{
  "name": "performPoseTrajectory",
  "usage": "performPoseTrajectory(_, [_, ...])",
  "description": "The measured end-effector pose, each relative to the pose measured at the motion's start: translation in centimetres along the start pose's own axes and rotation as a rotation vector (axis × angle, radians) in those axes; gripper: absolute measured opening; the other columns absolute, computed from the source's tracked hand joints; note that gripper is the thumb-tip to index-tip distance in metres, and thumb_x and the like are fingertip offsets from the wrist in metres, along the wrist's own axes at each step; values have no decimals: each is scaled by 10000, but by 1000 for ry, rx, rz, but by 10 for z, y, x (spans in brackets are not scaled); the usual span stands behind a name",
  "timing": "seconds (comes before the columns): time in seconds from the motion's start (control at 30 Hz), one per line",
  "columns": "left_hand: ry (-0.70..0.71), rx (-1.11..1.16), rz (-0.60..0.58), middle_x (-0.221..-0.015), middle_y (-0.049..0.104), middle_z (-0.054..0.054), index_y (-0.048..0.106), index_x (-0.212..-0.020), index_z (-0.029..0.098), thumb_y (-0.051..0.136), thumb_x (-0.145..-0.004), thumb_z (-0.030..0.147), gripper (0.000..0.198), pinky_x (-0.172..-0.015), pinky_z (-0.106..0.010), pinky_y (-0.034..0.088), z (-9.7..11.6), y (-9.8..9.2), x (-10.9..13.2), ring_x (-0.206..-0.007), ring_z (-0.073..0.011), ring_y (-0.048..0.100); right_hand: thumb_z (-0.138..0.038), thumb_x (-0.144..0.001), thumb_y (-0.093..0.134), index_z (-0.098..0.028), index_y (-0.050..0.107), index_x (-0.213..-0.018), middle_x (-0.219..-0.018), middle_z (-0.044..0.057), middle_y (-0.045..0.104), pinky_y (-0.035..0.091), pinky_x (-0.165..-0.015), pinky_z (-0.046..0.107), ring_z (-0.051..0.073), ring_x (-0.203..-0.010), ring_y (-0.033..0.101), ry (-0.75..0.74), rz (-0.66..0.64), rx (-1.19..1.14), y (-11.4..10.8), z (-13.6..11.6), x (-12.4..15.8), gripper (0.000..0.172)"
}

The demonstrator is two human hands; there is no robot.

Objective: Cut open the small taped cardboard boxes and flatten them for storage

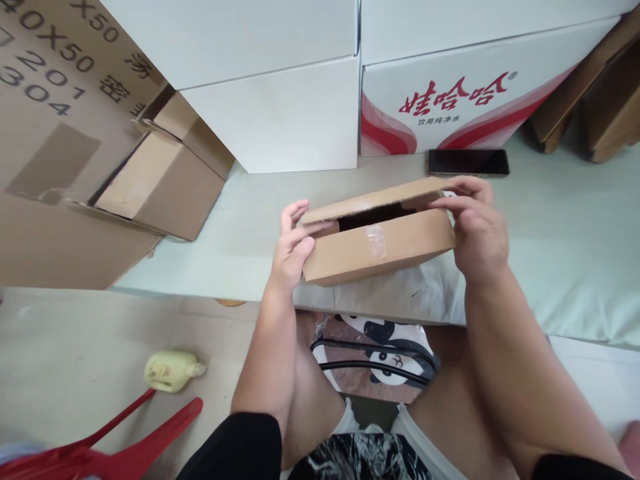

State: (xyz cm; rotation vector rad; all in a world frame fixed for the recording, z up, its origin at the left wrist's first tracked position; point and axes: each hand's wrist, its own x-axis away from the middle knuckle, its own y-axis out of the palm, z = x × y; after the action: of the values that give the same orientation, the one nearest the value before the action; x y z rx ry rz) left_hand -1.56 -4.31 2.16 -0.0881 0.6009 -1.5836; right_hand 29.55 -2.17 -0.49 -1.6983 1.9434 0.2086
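Note:
Between my two hands is a small brown cardboard box (345, 253), tilted a little, its lid raised and a dark gap showing along the front. Clear tape sticks to the middle of its front face. My left hand (294, 247) grips the left end, thumb on the front and fingers at the lid's corner. At the right end, my right hand (475, 223) holds the lid's edge and the side of the box. What lies inside is too dark to make out.
A black phone (469, 163) lies behind the box on the pale cloth-covered surface (550, 267). White cartons (305, 120) stand at the back. Brown cartons (173, 180) are on the left. On the floor are a yellow bottle (173, 371) and something red (150, 433).

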Motion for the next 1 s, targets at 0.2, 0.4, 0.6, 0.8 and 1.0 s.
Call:
performPoseTrajectory(0.2, [150, -218, -393, -1656, 215, -126, 768, -1213, 215, 666, -822, 671, 609, -1293, -604, 254, 36, -10, 8, -1594, -455, 152, -650, -945, 413, -309, 810, -997, -1315, 99, 511, 450, -1112, 568, 364, -1327, 491, -130, -233, 108, -9, -25, -4, 526])
performPoseTrajectory(0.4, [112, -379, -414, -1577, 295, -157, 712, -1193, 204, 823, -729, 444, 534, -1269, -579, 337, 61, -11, 17, -1594, -437, 123, -522, -955, 479, -272, 772, -865, -1256, 123, 490, 507, -996, 564, 381, -1311, 489, -230, -279, 258, -14, -44, -6, 395])
performPoseTrajectory(0.6, [169, -312, -392, -1500, 327, -185, 598, -1230, 232, 789, -730, 597, 648, -1190, -595, 395, 42, -8, 10, -1596, -437, 49, -589, -977, 386, -254, 705, -762, -1208, 119, 505, 471, -1060, 595, 370, -1252, 541, -218, -10, 209, 0, -49, -4, 510])
performPoseTrajectory(0.8, [229, -253, -344, -1371, 412, -151, 490, -1204, 293, 721, -739, 707, 664, -1195, -639, 297, 33, -4, 6, -1592, -434, 67, -666, -958, 387, -257, 631, -718, -1240, 92, 532, 464, -1069, 548, 339, -1221, 581, -160, 134, 116, 3, -42, -1, 533])
performPoseTrajectory(1.0, [235, -155, -241, -1649, 121, -143, 340, -1171, 335, 845, -547, 763, 910, -1185, -652, 332, 27, -5, 11, -1577, -446, 190, -659, -869, 366, -248, 383, -710, -1052, 110, 590, 512, -1012, 503, 308, -1086, 644, 1, 455, -212, 8, -18, -12, 441])
